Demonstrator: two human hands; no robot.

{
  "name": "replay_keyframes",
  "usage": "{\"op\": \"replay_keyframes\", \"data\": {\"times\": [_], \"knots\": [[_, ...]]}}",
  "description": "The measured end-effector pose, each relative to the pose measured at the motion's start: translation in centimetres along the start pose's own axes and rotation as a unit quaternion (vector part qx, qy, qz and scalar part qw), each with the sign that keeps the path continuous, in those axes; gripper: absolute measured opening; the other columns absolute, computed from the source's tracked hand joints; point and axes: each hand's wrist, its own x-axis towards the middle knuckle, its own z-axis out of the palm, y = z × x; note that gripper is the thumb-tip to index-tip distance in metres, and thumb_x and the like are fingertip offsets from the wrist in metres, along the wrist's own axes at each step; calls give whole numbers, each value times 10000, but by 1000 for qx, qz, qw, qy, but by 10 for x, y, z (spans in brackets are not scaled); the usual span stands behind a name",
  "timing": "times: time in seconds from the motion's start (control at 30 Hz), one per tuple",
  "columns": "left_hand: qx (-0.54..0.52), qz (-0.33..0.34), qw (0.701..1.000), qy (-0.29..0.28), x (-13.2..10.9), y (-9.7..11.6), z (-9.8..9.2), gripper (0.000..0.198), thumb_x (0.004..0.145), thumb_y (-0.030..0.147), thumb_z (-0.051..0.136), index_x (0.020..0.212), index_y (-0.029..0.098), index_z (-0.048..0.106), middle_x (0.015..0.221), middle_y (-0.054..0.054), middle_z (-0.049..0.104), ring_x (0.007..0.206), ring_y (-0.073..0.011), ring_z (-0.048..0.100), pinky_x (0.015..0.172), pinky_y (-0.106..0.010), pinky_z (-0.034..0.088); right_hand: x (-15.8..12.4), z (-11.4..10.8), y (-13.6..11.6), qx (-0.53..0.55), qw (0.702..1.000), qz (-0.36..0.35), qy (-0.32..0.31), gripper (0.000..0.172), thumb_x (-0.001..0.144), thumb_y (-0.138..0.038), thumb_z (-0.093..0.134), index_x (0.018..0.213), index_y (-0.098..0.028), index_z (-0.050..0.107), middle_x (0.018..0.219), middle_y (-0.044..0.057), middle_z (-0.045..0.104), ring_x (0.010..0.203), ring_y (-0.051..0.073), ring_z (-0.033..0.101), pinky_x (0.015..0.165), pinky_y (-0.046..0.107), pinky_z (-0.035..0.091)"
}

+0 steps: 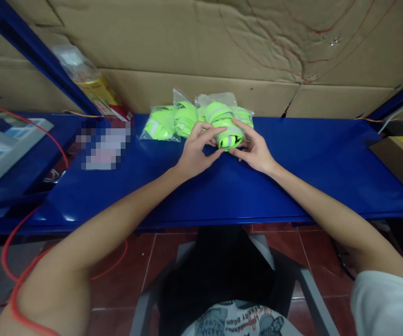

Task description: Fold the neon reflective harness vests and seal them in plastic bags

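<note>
Between my two hands is a rolled neon-green reflective strap [230, 140] with a silvery stripe, its coils facing me. My left hand [201, 148] grips its left side, thumb low and fingers over the top. From the right, my right hand [253, 148] closes on the same roll, thumb at the bottom edge. Just behind lie several clear plastic bags holding similar green straps; one bag [160, 123] is at the left end, and another bag [218, 106] stands right behind the roll. Parts of the fingers are hidden behind the roll.
The blue table [292, 186] runs below a cardboard wall [187, 46]. A bottle with a yellow label [94, 86] leans at back left, near a blurred paper [105, 147]. A cardboard box [400, 161] sits at right. A red hose [16, 280] loops at lower left.
</note>
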Motion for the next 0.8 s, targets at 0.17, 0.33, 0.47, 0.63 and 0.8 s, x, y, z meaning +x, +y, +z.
{"op": "replay_keyframes", "data": {"times": [0.17,0.33,0.47,0.63,0.8], "knots": [[-29,-66,997,12,1,-8,4,767,976,653,770,1601,308,489,919,-17,665,606,-111,634,569,-239,566,0,3,-1,71,996,36,43,1014,727,-605,981,1613,-319,577,1438,106,709,890,261,781,736,492,739],[-75,-94,990,-74,1,-9,1,798,1011,609,754,1683,307,447,754,26,692,469,-80,523,501,-216,460,-2,6,-4,101,991,67,55,1084,681,-621,1005,1621,-324,555,1409,105,732,954,287,804,785,498,749],[-134,-103,983,-66,1,-5,3,801,990,637,764,1679,335,490,968,-49,754,579,-96,582,497,-218,434,-1,6,-9,114,989,62,65,1137,624,-666,1020,1608,-319,569,1410,96,740,921,266,803,753,452,754],[-177,-117,976,-50,-1,-13,6,823,964,591,822,1682,356,496,833,-18,700,548,-90,546,478,-207,398,-2,6,-17,124,988,68,67,1086,616,-609,1046,1566,-299,621,1371,101,763,906,264,811,760,447,758],[-196,-135,970,-50,0,-16,1,912,870,557,926,1663,318,542,790,-6,698,556,-99,561,491,-215,431,-4,7,-21,190,973,115,54,1051,679,-560,1026,1601,-343,569,1330,73,787,1077,292,828,862,442,756]]}}
